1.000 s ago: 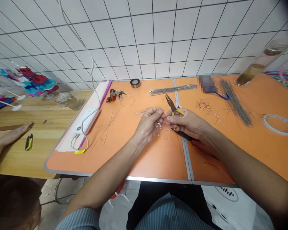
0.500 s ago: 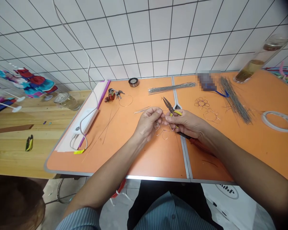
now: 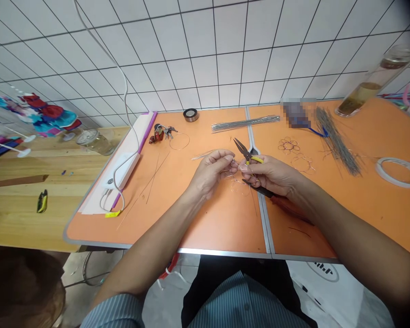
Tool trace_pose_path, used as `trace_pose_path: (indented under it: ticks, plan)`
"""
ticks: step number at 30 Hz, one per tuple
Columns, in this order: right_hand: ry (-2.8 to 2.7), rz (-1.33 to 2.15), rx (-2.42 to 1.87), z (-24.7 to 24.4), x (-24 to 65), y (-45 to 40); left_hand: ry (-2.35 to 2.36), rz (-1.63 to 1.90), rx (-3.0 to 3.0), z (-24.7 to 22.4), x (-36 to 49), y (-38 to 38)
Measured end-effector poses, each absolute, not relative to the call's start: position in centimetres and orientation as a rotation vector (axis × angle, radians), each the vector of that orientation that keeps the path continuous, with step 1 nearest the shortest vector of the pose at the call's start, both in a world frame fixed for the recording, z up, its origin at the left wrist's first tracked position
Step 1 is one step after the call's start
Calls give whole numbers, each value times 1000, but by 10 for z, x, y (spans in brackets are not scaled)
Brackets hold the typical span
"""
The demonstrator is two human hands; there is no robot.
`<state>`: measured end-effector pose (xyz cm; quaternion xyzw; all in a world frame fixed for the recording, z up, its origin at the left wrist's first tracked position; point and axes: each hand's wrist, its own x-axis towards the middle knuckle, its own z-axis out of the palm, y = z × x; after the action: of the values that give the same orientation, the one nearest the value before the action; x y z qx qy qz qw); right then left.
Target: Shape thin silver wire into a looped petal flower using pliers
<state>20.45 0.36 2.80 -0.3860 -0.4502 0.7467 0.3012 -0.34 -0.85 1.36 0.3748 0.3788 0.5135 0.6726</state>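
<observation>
Pinched by the fingers of the left hand, the thin wire extends toward the right hand, whose fingers clasp pliers slanting forward-left.

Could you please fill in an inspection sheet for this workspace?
Surface: orange tabletop with grey edging, bearing wires and tools.
Work items: thin silvery wire between the hands; flower-shaped thin wire outline; grey metal wire bundle near the wall, plus a thicker grey bundle.
Clutter: metal keys, round black tape roll, flat white ring, red-handled black-tipped tool under the right wrist.
Hands: left hand pinches the wire; right hand holds yellow-handled dark metal pliers.
Cables: white cable curves over the long white power strip.
Surroundings: white tiled wall; light wooden table bearing a yellow-and-black tool.
</observation>
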Motion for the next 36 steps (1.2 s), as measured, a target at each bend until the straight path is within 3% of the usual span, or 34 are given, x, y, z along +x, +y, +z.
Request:
trace_pose_path:
  ticks: [17, 36]
  plan:
    - [-1175, 2082, -1047, 32, 212, 5, 785, 923, 945, 24, -17, -8]
    - [-1118, 2203, -1009, 28, 216, 11, 835, 923, 870, 25, -9, -10]
